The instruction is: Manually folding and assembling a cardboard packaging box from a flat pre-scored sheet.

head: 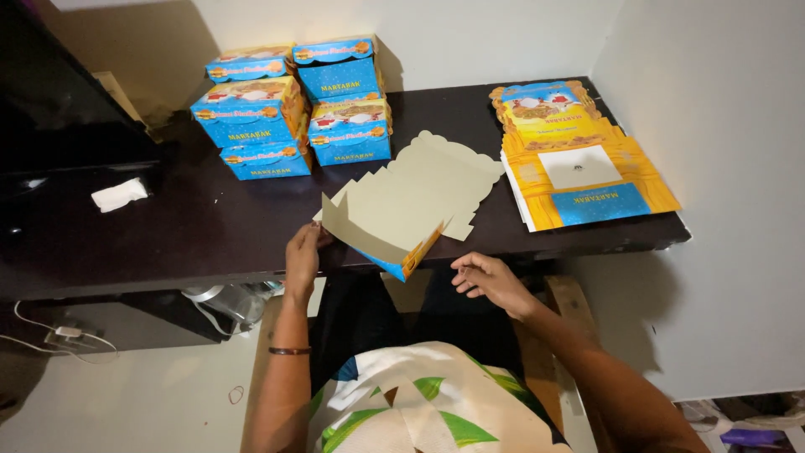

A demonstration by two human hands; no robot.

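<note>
A half-folded cardboard box point(411, 205) lies plain side up at the front edge of the dark table point(193, 231). Its near wall stands up and shows a blue and orange outside at the corner. My left hand point(302, 256) pinches the box's left corner flap. My right hand point(490, 281) hovers just below the table edge, to the right of the box, fingers loosely curled and holding nothing.
Several finished blue and orange boxes point(289, 105) are stacked at the back of the table. A pile of flat yellow and blue box blanks point(579, 159) lies at the right. A crumpled white tissue point(119, 195) sits at the left, beside a dark screen point(59, 92).
</note>
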